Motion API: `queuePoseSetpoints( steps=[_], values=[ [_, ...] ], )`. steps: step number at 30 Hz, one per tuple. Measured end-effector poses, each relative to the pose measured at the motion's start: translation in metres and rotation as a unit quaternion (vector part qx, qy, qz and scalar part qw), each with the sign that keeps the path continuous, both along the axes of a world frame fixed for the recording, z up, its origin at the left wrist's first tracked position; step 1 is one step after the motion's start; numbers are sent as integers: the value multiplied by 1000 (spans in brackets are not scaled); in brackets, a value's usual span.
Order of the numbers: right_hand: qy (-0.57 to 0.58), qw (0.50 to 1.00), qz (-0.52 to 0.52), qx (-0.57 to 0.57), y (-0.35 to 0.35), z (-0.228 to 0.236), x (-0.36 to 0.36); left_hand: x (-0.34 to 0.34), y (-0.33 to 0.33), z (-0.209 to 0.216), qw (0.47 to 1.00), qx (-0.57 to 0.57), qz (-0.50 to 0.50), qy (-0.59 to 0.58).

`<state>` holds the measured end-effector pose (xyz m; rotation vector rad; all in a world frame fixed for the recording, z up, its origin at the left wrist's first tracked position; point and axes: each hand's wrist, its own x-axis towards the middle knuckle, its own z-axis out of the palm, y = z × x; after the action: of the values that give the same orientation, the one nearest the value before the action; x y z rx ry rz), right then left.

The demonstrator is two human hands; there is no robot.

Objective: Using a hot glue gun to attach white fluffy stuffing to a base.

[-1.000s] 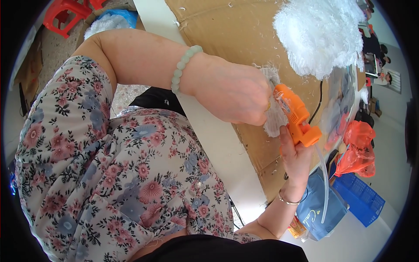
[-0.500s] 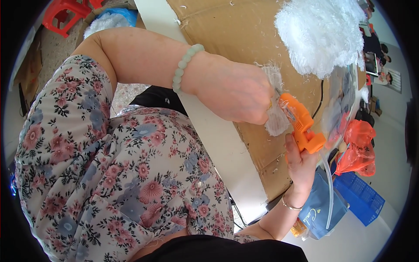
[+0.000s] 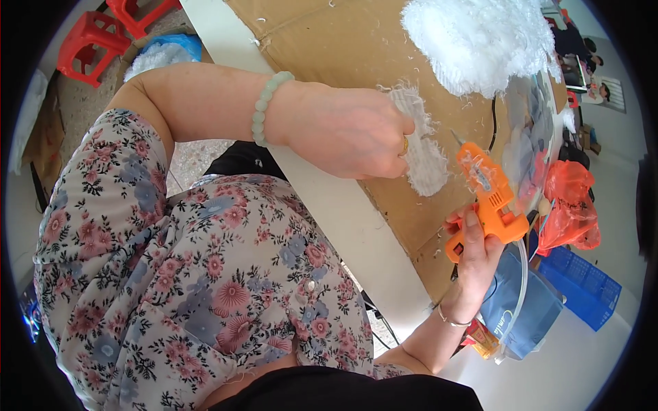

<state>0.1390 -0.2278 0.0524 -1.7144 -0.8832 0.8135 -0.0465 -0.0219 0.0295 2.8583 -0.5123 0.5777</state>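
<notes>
My left hand (image 3: 349,133), with a pale green bead bracelet on its wrist, is closed at the near edge of a small white fabric piece (image 3: 426,164) with frayed fibres. Its fingertips are hidden beneath the hand, but they appear to pinch that edge. The piece lies on a brown cardboard sheet (image 3: 343,41). In my right hand (image 3: 474,253) is an orange hot glue gun (image 3: 488,179), gripped round the handle. Its metal nozzle points up toward the far side, to the right of the fabric and apart from it. A translucent glue stick (image 3: 524,274) trails from its back.
White fluffy material (image 3: 480,48) is heaped on the far part of the cardboard. To the right are clear plastic bags, a red plastic bag (image 3: 569,205), a blue basket (image 3: 581,288) and a blue pouch (image 3: 517,301). A black cord (image 3: 493,123) runs behind the gun. Red stools (image 3: 92,44) stand at far left.
The glue gun has drawn away from the fabric, its nozzle moving right and clear of my left hand. My left hand has shifted slightly left, showing more of the fabric. The whole view has shifted.
</notes>
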Motion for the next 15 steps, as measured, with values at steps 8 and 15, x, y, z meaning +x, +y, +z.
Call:
queuePoseSetpoints(
  steps=[8, 15],
  values=[
    [211, 958, -36, 191, 50, -34, -32, -2, 23, -2, 998, -37, 26, 49],
    [255, 939, -43, 229, 54, -32, -29, 8, 56, 7, 973, -223, 55, -31]
  ],
)
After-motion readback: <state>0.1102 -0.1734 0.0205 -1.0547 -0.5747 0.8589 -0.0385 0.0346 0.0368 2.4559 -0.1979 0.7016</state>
